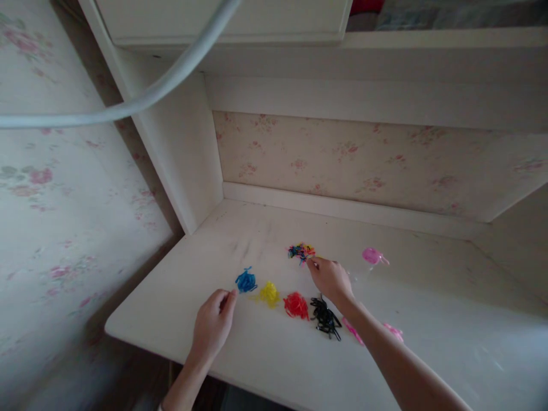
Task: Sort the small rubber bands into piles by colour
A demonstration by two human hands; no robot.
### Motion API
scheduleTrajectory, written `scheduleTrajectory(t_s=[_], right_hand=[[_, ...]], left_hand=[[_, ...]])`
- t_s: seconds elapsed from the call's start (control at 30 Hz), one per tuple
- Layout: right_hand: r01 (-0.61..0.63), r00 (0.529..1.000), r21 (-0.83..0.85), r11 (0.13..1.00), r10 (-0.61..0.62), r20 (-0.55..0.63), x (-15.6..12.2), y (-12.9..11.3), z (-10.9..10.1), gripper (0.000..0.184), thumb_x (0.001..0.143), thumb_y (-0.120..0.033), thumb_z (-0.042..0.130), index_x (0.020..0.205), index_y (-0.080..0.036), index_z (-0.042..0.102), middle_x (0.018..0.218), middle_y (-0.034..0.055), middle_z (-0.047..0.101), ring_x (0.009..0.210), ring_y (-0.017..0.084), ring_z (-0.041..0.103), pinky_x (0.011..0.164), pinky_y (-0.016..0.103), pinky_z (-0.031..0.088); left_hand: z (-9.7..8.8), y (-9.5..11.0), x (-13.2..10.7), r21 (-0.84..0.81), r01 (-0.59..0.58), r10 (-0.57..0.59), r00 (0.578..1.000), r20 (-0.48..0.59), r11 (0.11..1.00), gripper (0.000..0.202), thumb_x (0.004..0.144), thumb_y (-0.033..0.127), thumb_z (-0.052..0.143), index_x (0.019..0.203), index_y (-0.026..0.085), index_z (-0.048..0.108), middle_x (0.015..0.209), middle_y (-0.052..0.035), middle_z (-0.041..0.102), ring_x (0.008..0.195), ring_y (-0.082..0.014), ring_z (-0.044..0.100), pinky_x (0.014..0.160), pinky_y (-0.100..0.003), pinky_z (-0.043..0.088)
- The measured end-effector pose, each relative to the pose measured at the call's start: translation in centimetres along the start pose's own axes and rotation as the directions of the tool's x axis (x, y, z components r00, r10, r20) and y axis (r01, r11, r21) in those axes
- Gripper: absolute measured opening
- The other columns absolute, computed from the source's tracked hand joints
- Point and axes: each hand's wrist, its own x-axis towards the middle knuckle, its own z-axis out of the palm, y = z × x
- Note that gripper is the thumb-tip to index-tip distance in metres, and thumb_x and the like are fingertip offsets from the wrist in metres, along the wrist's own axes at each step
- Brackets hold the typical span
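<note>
My right hand (330,278) reaches to the edge of a small mixed-colour pile of rubber bands (299,251), its fingertips pinched together. What they hold, if anything, is too small to make out. Close to a blue heap of rubber bands (246,281), my left hand (213,324) has thumb and forefinger pressed together, and I cannot see anything between them. To the right of the blue heap lie a yellow heap (269,294), a red heap (296,305) and a black heap (326,318). Pink bands (393,331) show on both sides of my right forearm, which partly hides them.
A pink object with a clear part (373,256) lies farther back on the white desk (432,285). A white curved tube (171,74) crosses the upper left. The desk's side panel (171,142) rises at left, and a shelf (385,63) overhangs the back.
</note>
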Motion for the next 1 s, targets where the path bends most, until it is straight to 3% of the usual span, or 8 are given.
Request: scheduleTrajectory(t_s=[0.2,0.4,0.57,0.67,0.77,0.87,1.0], right_hand=[[-0.021,1.000,0.062,0.998,0.021,-0.001,1.7,0.1,0.4,0.041,0.089,-0.045,0.037,0.091,-0.027,0.074,0.085,0.0064,0.072,0.078,0.020,0.064,0.061,0.023,0.036],[-0.002,1.000,0.156,0.988,0.006,-0.024,1.2,0.4,0.4,0.042,0.088,-0.047,0.038,0.090,-0.025,0.074,0.079,0.0045,0.072,0.074,0.018,0.063,0.059,0.022,0.035],[0.055,0.998,0.256,0.965,-0.049,-0.031,-0.9,-1.0,-0.3,0.044,0.088,-0.047,0.037,0.087,-0.022,0.073,0.065,0.0005,0.066,0.061,0.013,0.056,0.055,0.020,0.033],[0.108,0.994,0.313,0.943,-0.106,-0.024,-2.8,-2.4,-0.9,0.047,0.088,-0.049,0.036,0.079,-0.020,0.072,0.055,-0.0018,0.057,0.054,0.011,0.050,0.052,0.019,0.031],[0.136,0.988,0.444,0.886,-0.153,0.004,-4.8,-4.1,-1.1,0.046,0.088,-0.049,0.038,0.072,-0.018,0.069,0.052,-0.0031,0.051,0.051,0.010,0.046,0.049,0.019,0.029],[0.114,0.981,0.566,0.817,-0.181,0.064,-6.3,-5.7,-1.0,0.045,0.087,-0.049,0.039,0.068,-0.018,0.067,0.050,-0.0037,0.048,0.048,0.009,0.042,0.045,0.019,0.027],[0.114,0.972,0.599,0.793,-0.213,0.098,-7.4,-7.1,-0.5,0.046,0.087,-0.048,0.040,0.067,-0.017,0.066,0.049,-0.0039,0.045,0.048,0.009,0.039,0.044,0.019,0.025]], left_hand=[[0.0,0.2,0.0,-0.001,-0.029,0.029,0.999,-0.019,1.000,0.036,0.088,0.044,0.042,0.064,0.019,0.052,0.056,0.0030,0.052,0.052,-0.0111,0.048,0.052,-0.022,0.034],[-0.1,0.1,0.1,-0.028,-0.005,0.005,1.000,-0.009,1.000,0.036,0.088,0.044,0.042,0.064,0.019,0.052,0.055,0.0030,0.050,0.052,-0.0111,0.046,0.053,-0.022,0.033],[-0.3,0.5,-0.3,-0.075,-0.032,0.030,0.999,-0.015,0.997,0.036,0.088,0.044,0.043,0.065,0.019,0.053,0.057,0.0022,0.050,0.054,-0.0114,0.047,0.054,-0.022,0.035],[-0.1,1.8,-1.0,-0.115,-0.078,0.080,0.997,0.020,0.990,0.035,0.088,0.044,0.045,0.067,0.019,0.056,0.061,0.0018,0.051,0.055,-0.0106,0.048,0.055,-0.022,0.037],[0.5,3.7,-1.5,-0.153,-0.104,0.115,0.991,0.062,0.983,0.030,0.085,0.045,0.049,0.080,0.019,0.064,0.069,0.0004,0.056,0.055,-0.0097,0.049,0.053,-0.021,0.039],[1.4,5.2,-1.3,-0.119,-0.140,0.147,0.988,0.047,0.983,0.032,0.081,0.047,0.054,0.092,0.020,0.067,0.076,-0.0019,0.060,0.057,-0.0106,0.052,0.052,-0.022,0.042],[2.2,5.6,-0.9,-0.071,-0.165,0.166,0.986,0.014,0.984,0.032,0.082,0.047,0.054,0.092,0.020,0.068,0.076,-0.0027,0.062,0.058,-0.0120,0.054,0.053,-0.024,0.044]])
